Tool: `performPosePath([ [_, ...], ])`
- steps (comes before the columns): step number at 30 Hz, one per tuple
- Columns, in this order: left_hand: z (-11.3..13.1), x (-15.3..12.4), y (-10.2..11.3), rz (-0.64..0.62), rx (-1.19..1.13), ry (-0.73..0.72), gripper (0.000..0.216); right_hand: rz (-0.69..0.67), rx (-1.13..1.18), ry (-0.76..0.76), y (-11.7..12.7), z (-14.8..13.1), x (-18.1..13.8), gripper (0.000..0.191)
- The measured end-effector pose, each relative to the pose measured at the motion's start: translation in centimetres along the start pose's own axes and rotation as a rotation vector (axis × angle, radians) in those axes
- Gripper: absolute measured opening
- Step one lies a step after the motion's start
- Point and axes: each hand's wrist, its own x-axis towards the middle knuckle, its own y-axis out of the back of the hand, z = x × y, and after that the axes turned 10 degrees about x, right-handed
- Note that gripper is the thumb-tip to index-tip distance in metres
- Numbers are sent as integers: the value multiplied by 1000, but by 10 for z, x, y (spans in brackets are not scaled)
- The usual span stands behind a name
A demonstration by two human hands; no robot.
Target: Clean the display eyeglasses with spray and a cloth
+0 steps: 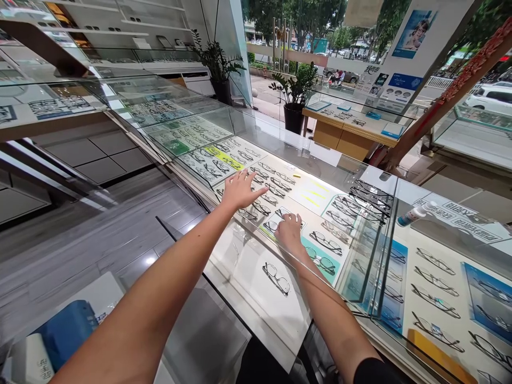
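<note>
My left hand [242, 190] is open, its fingers spread over rows of eyeglasses [262, 207] lying in the glass display case [316, 162]. Lower and to the right, my right hand [289, 232] has its fingers curled down onto a pair of eyeglasses [270, 226] on a pale card. The hand covers part of that pair. Just right of it, dark-framed glasses [326, 242] lie above another pair on a teal card [334, 266]. A single pair of black eyeglasses [276, 278] rests on the white surface nearer to me, between my forearms.
A glass divider [374, 256] stands right of my hands, with stacked frames [370, 200] behind it. A small bottle [416, 213] is on the glass top. A blue case [68, 330] sits lower left. Potted plants [294, 96] and another display counter [340, 136] stand near the window.
</note>
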Motion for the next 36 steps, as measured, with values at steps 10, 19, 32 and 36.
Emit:
performPosePath([
  [10,-2,4,-2,40,-53,5,88,-309,135,-87,71,-27,-117,36],
  [19,3,3,-6,147,-76,451,88,-699,50,-29,232,-47,-234,37],
  [32,0,9,-4,102,-75,434,89,-7,-422,-196,303,106,-52,14],
  [36,-2,10,-6,100,-83,418,91,-17,-397,-207,291,115,-45,9],
])
